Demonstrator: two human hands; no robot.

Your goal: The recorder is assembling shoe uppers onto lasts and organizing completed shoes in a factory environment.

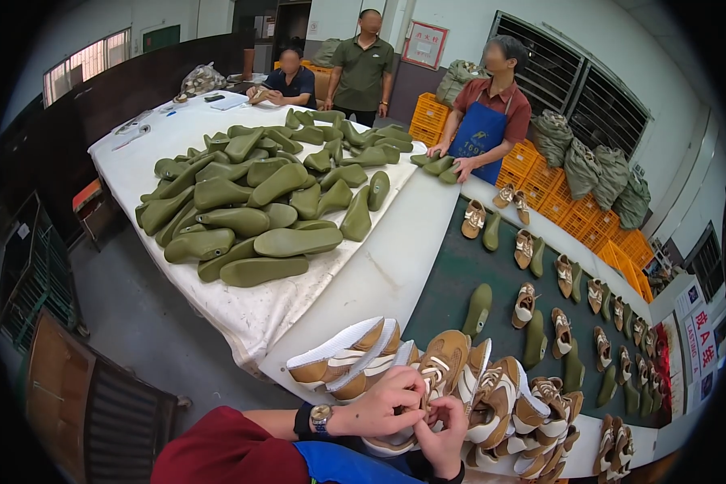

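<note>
My left hand [381, 405], with a watch at its wrist, and my right hand [444, 436] meet at a tan and white sneaker [446, 355] at the front edge of the work surface. The fingers of both are pinched together at the sneaker's white laces [437, 373]; the fingertips partly hide the lace ends. To the left lie more tan and white sneakers [348, 359] with white mesh linings, on their sides. Several others [496, 395] are crowded and stacked right beside my right hand.
Green shoe lasts [278, 185] are heaped on a white-covered table [242, 323]. A green conveyor belt [444, 302] carries sneakers and lasts in rows. Across it, a person in a blue apron [480, 133] handles lasts. Two other people are farther back. Orange crates [540, 181] line the wall.
</note>
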